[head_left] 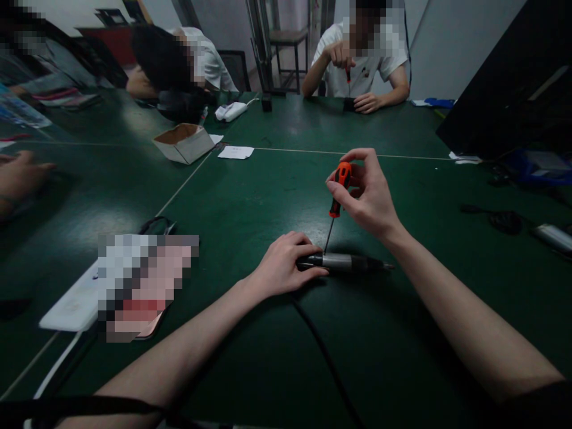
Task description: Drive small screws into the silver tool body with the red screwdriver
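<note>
My left hand [290,265] is closed around the black rear end of a dark cylindrical tool [337,262] with a grey metal band and a tapered tip pointing right. The tool lies flat on the green tabletop [250,208]; its exact kind I cannot tell. Above it, my right hand [369,193] grips the orange and black handle of a screwdriver [343,174]. Its thin shaft slants down, and the tip meets the tool near the edge of the metal band, just beyond my left fingertips. Whether it sits in a screw is too small to see.
A black cable [328,357] runs toward me. Left are a white power strip [67,304] and a partly blurred pink phone-like object [154,325]. Farther off stand an open cardboard box [187,146] and paper [236,152]. A co-worker [379,65] holds a screwdriver opposite; another person leans over the table.
</note>
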`<state>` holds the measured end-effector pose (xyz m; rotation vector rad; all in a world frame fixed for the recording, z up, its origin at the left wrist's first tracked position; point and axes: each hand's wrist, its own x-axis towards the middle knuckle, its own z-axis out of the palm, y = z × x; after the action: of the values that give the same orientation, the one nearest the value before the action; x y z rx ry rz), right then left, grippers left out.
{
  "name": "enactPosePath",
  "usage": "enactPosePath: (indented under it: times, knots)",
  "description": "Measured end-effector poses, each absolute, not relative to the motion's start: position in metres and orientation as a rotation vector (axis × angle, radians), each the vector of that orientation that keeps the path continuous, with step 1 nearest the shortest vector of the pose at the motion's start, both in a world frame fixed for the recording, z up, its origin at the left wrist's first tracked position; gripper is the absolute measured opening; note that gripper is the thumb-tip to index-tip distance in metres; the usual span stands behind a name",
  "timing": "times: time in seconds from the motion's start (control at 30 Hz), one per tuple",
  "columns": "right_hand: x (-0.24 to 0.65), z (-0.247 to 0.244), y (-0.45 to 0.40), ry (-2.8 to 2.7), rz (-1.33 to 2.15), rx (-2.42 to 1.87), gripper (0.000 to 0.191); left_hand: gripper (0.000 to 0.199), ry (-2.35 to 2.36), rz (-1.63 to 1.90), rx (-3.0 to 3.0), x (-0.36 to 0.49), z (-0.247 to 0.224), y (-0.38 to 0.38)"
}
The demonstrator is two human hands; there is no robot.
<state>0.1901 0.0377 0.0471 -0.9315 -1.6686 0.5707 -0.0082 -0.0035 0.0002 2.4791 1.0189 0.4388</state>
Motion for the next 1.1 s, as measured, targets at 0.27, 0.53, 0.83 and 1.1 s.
enactPosePath:
  times: [0.27, 0.53, 0.83, 1.1]
  knots:
    - [0.1927, 0.0505, 0.0366, -1.807, 0.563, -0.916, 0.03, 0.039, 1.021, 0.464, 2.489, -0.0087, -0.0013, -0.004]
    - [0.1934, 0.0451, 0.0404, -1.686, 0.474, -0.959, 0.038, 0.038, 1.018, 0.461, 2.488, -0.0086, -0.0009, -0.0036]
    - [0.192, 0.0481, 0.0383, -1.752, 0.53, -0.924, 0.023, 0.038, 1.03, 0.449, 2.472, -0.0085, -0.0001, -0.0036]
    - [0.1936, 0.0484, 0.039, -1.753, 0.553, -0.93, 0.022, 0.039, 1.031, 0.453, 2.483, -0.0087, -0.0018, -0.0036]
